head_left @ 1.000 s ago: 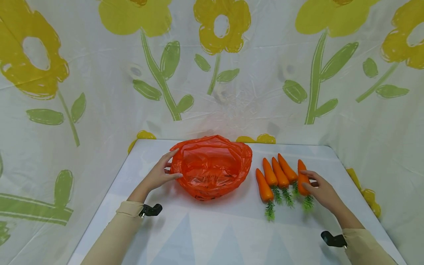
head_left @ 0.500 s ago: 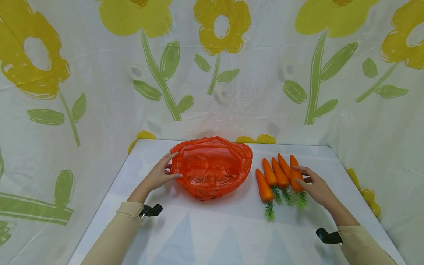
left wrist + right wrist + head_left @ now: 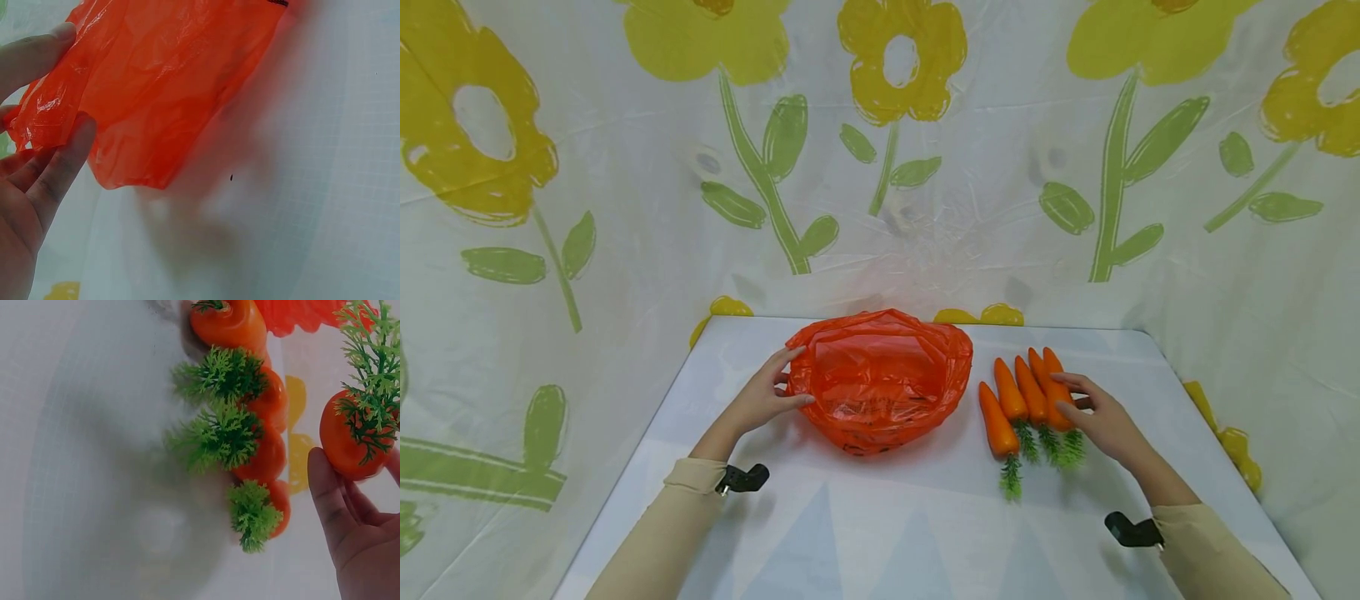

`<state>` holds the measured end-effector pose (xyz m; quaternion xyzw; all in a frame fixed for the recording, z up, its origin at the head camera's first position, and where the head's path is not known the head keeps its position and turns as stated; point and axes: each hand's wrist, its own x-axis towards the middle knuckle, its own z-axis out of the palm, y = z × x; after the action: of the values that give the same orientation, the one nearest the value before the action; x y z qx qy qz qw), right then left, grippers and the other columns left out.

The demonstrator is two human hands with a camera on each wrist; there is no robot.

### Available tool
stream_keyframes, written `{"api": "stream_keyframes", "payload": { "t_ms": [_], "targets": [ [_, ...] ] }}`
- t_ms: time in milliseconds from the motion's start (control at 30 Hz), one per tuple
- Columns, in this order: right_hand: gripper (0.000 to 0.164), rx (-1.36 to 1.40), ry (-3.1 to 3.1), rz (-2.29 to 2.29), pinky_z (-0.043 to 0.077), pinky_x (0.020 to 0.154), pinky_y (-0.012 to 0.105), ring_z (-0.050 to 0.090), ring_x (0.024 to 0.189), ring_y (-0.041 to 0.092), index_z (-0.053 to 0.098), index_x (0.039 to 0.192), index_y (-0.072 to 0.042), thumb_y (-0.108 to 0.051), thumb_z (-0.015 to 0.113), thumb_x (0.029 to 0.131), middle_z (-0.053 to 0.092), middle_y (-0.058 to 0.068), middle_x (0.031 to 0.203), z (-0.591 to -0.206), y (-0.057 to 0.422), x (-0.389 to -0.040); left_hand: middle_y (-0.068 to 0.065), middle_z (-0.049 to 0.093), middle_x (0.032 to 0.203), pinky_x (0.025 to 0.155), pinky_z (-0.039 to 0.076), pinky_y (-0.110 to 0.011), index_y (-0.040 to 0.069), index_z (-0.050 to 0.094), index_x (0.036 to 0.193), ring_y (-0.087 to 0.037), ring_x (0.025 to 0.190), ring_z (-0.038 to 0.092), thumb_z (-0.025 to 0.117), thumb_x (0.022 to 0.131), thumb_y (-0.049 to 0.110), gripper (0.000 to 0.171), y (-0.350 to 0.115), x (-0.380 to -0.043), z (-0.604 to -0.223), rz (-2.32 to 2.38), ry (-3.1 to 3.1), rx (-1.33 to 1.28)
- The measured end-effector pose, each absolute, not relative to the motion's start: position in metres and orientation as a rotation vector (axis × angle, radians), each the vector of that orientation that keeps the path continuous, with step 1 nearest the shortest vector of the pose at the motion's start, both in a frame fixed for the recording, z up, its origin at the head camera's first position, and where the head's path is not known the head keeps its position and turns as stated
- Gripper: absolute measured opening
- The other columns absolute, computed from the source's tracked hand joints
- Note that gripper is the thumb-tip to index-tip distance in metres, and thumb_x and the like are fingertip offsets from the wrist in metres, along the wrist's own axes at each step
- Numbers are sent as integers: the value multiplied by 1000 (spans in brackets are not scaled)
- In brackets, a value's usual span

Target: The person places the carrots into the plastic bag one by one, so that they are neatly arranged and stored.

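An orange-red plastic bag (image 3: 880, 437) stands at the table's back with its mouth spread open, facing me. My left hand (image 3: 760, 402) pinches its left edge; in the left wrist view the thumb (image 3: 39, 59) and fingers lie on either side of the thin plastic. With my right hand (image 3: 1101, 421) I hold a toy carrot (image 3: 356, 447) by its sides, its green leafy top toward me. The right wrist view shows this carrot raised above the table. Left of it several more carrots (image 3: 998, 423) lie side by side, tips pointing away.
Beneath everything is a white table (image 3: 790, 517) with pale blue triangles. A flower-printed curtain (image 3: 985, 192) hangs close behind it and along both sides. Black wrist cameras (image 3: 1133, 530) stick out from both sleeves.
My right hand has moved left with its carrot, which now overlaps the rightmost lying carrot in the head view. My left hand and the bag have hardly moved.
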<state>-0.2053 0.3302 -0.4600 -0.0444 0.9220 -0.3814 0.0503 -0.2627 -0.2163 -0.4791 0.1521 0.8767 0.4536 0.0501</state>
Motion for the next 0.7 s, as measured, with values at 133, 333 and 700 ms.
{"api": "stream_keyframes", "payload": {
  "t_ms": [133,333,700],
  "targets": [
    [58,-143,2793,-1188,54,91,58,50,122,47,41,154,-12,-40,55,105,39,30,152,-460,327,-207,-16,21,166,98,54,-49,16,35,159,-39,123,55,84,85,30,90,-216,-262,-479,1383,2665,451],
    [57,-169,2792,-1207,54,89,53,51,122,45,42,153,-13,-40,56,105,40,28,152,-460,324,-210,-16,21,166,98,54,-49,17,35,159,-39,123,55,85,85,30,90,-215,-262,-479,1393,2656,453],
    [54,-223,2796,-1266,54,88,45,53,119,41,44,152,-12,-35,57,105,45,27,148,-459,315,-213,-17,19,166,97,54,-48,16,35,159,-38,121,56,84,85,32,90,-212,-260,-480,1367,2670,478]
  ]
}}
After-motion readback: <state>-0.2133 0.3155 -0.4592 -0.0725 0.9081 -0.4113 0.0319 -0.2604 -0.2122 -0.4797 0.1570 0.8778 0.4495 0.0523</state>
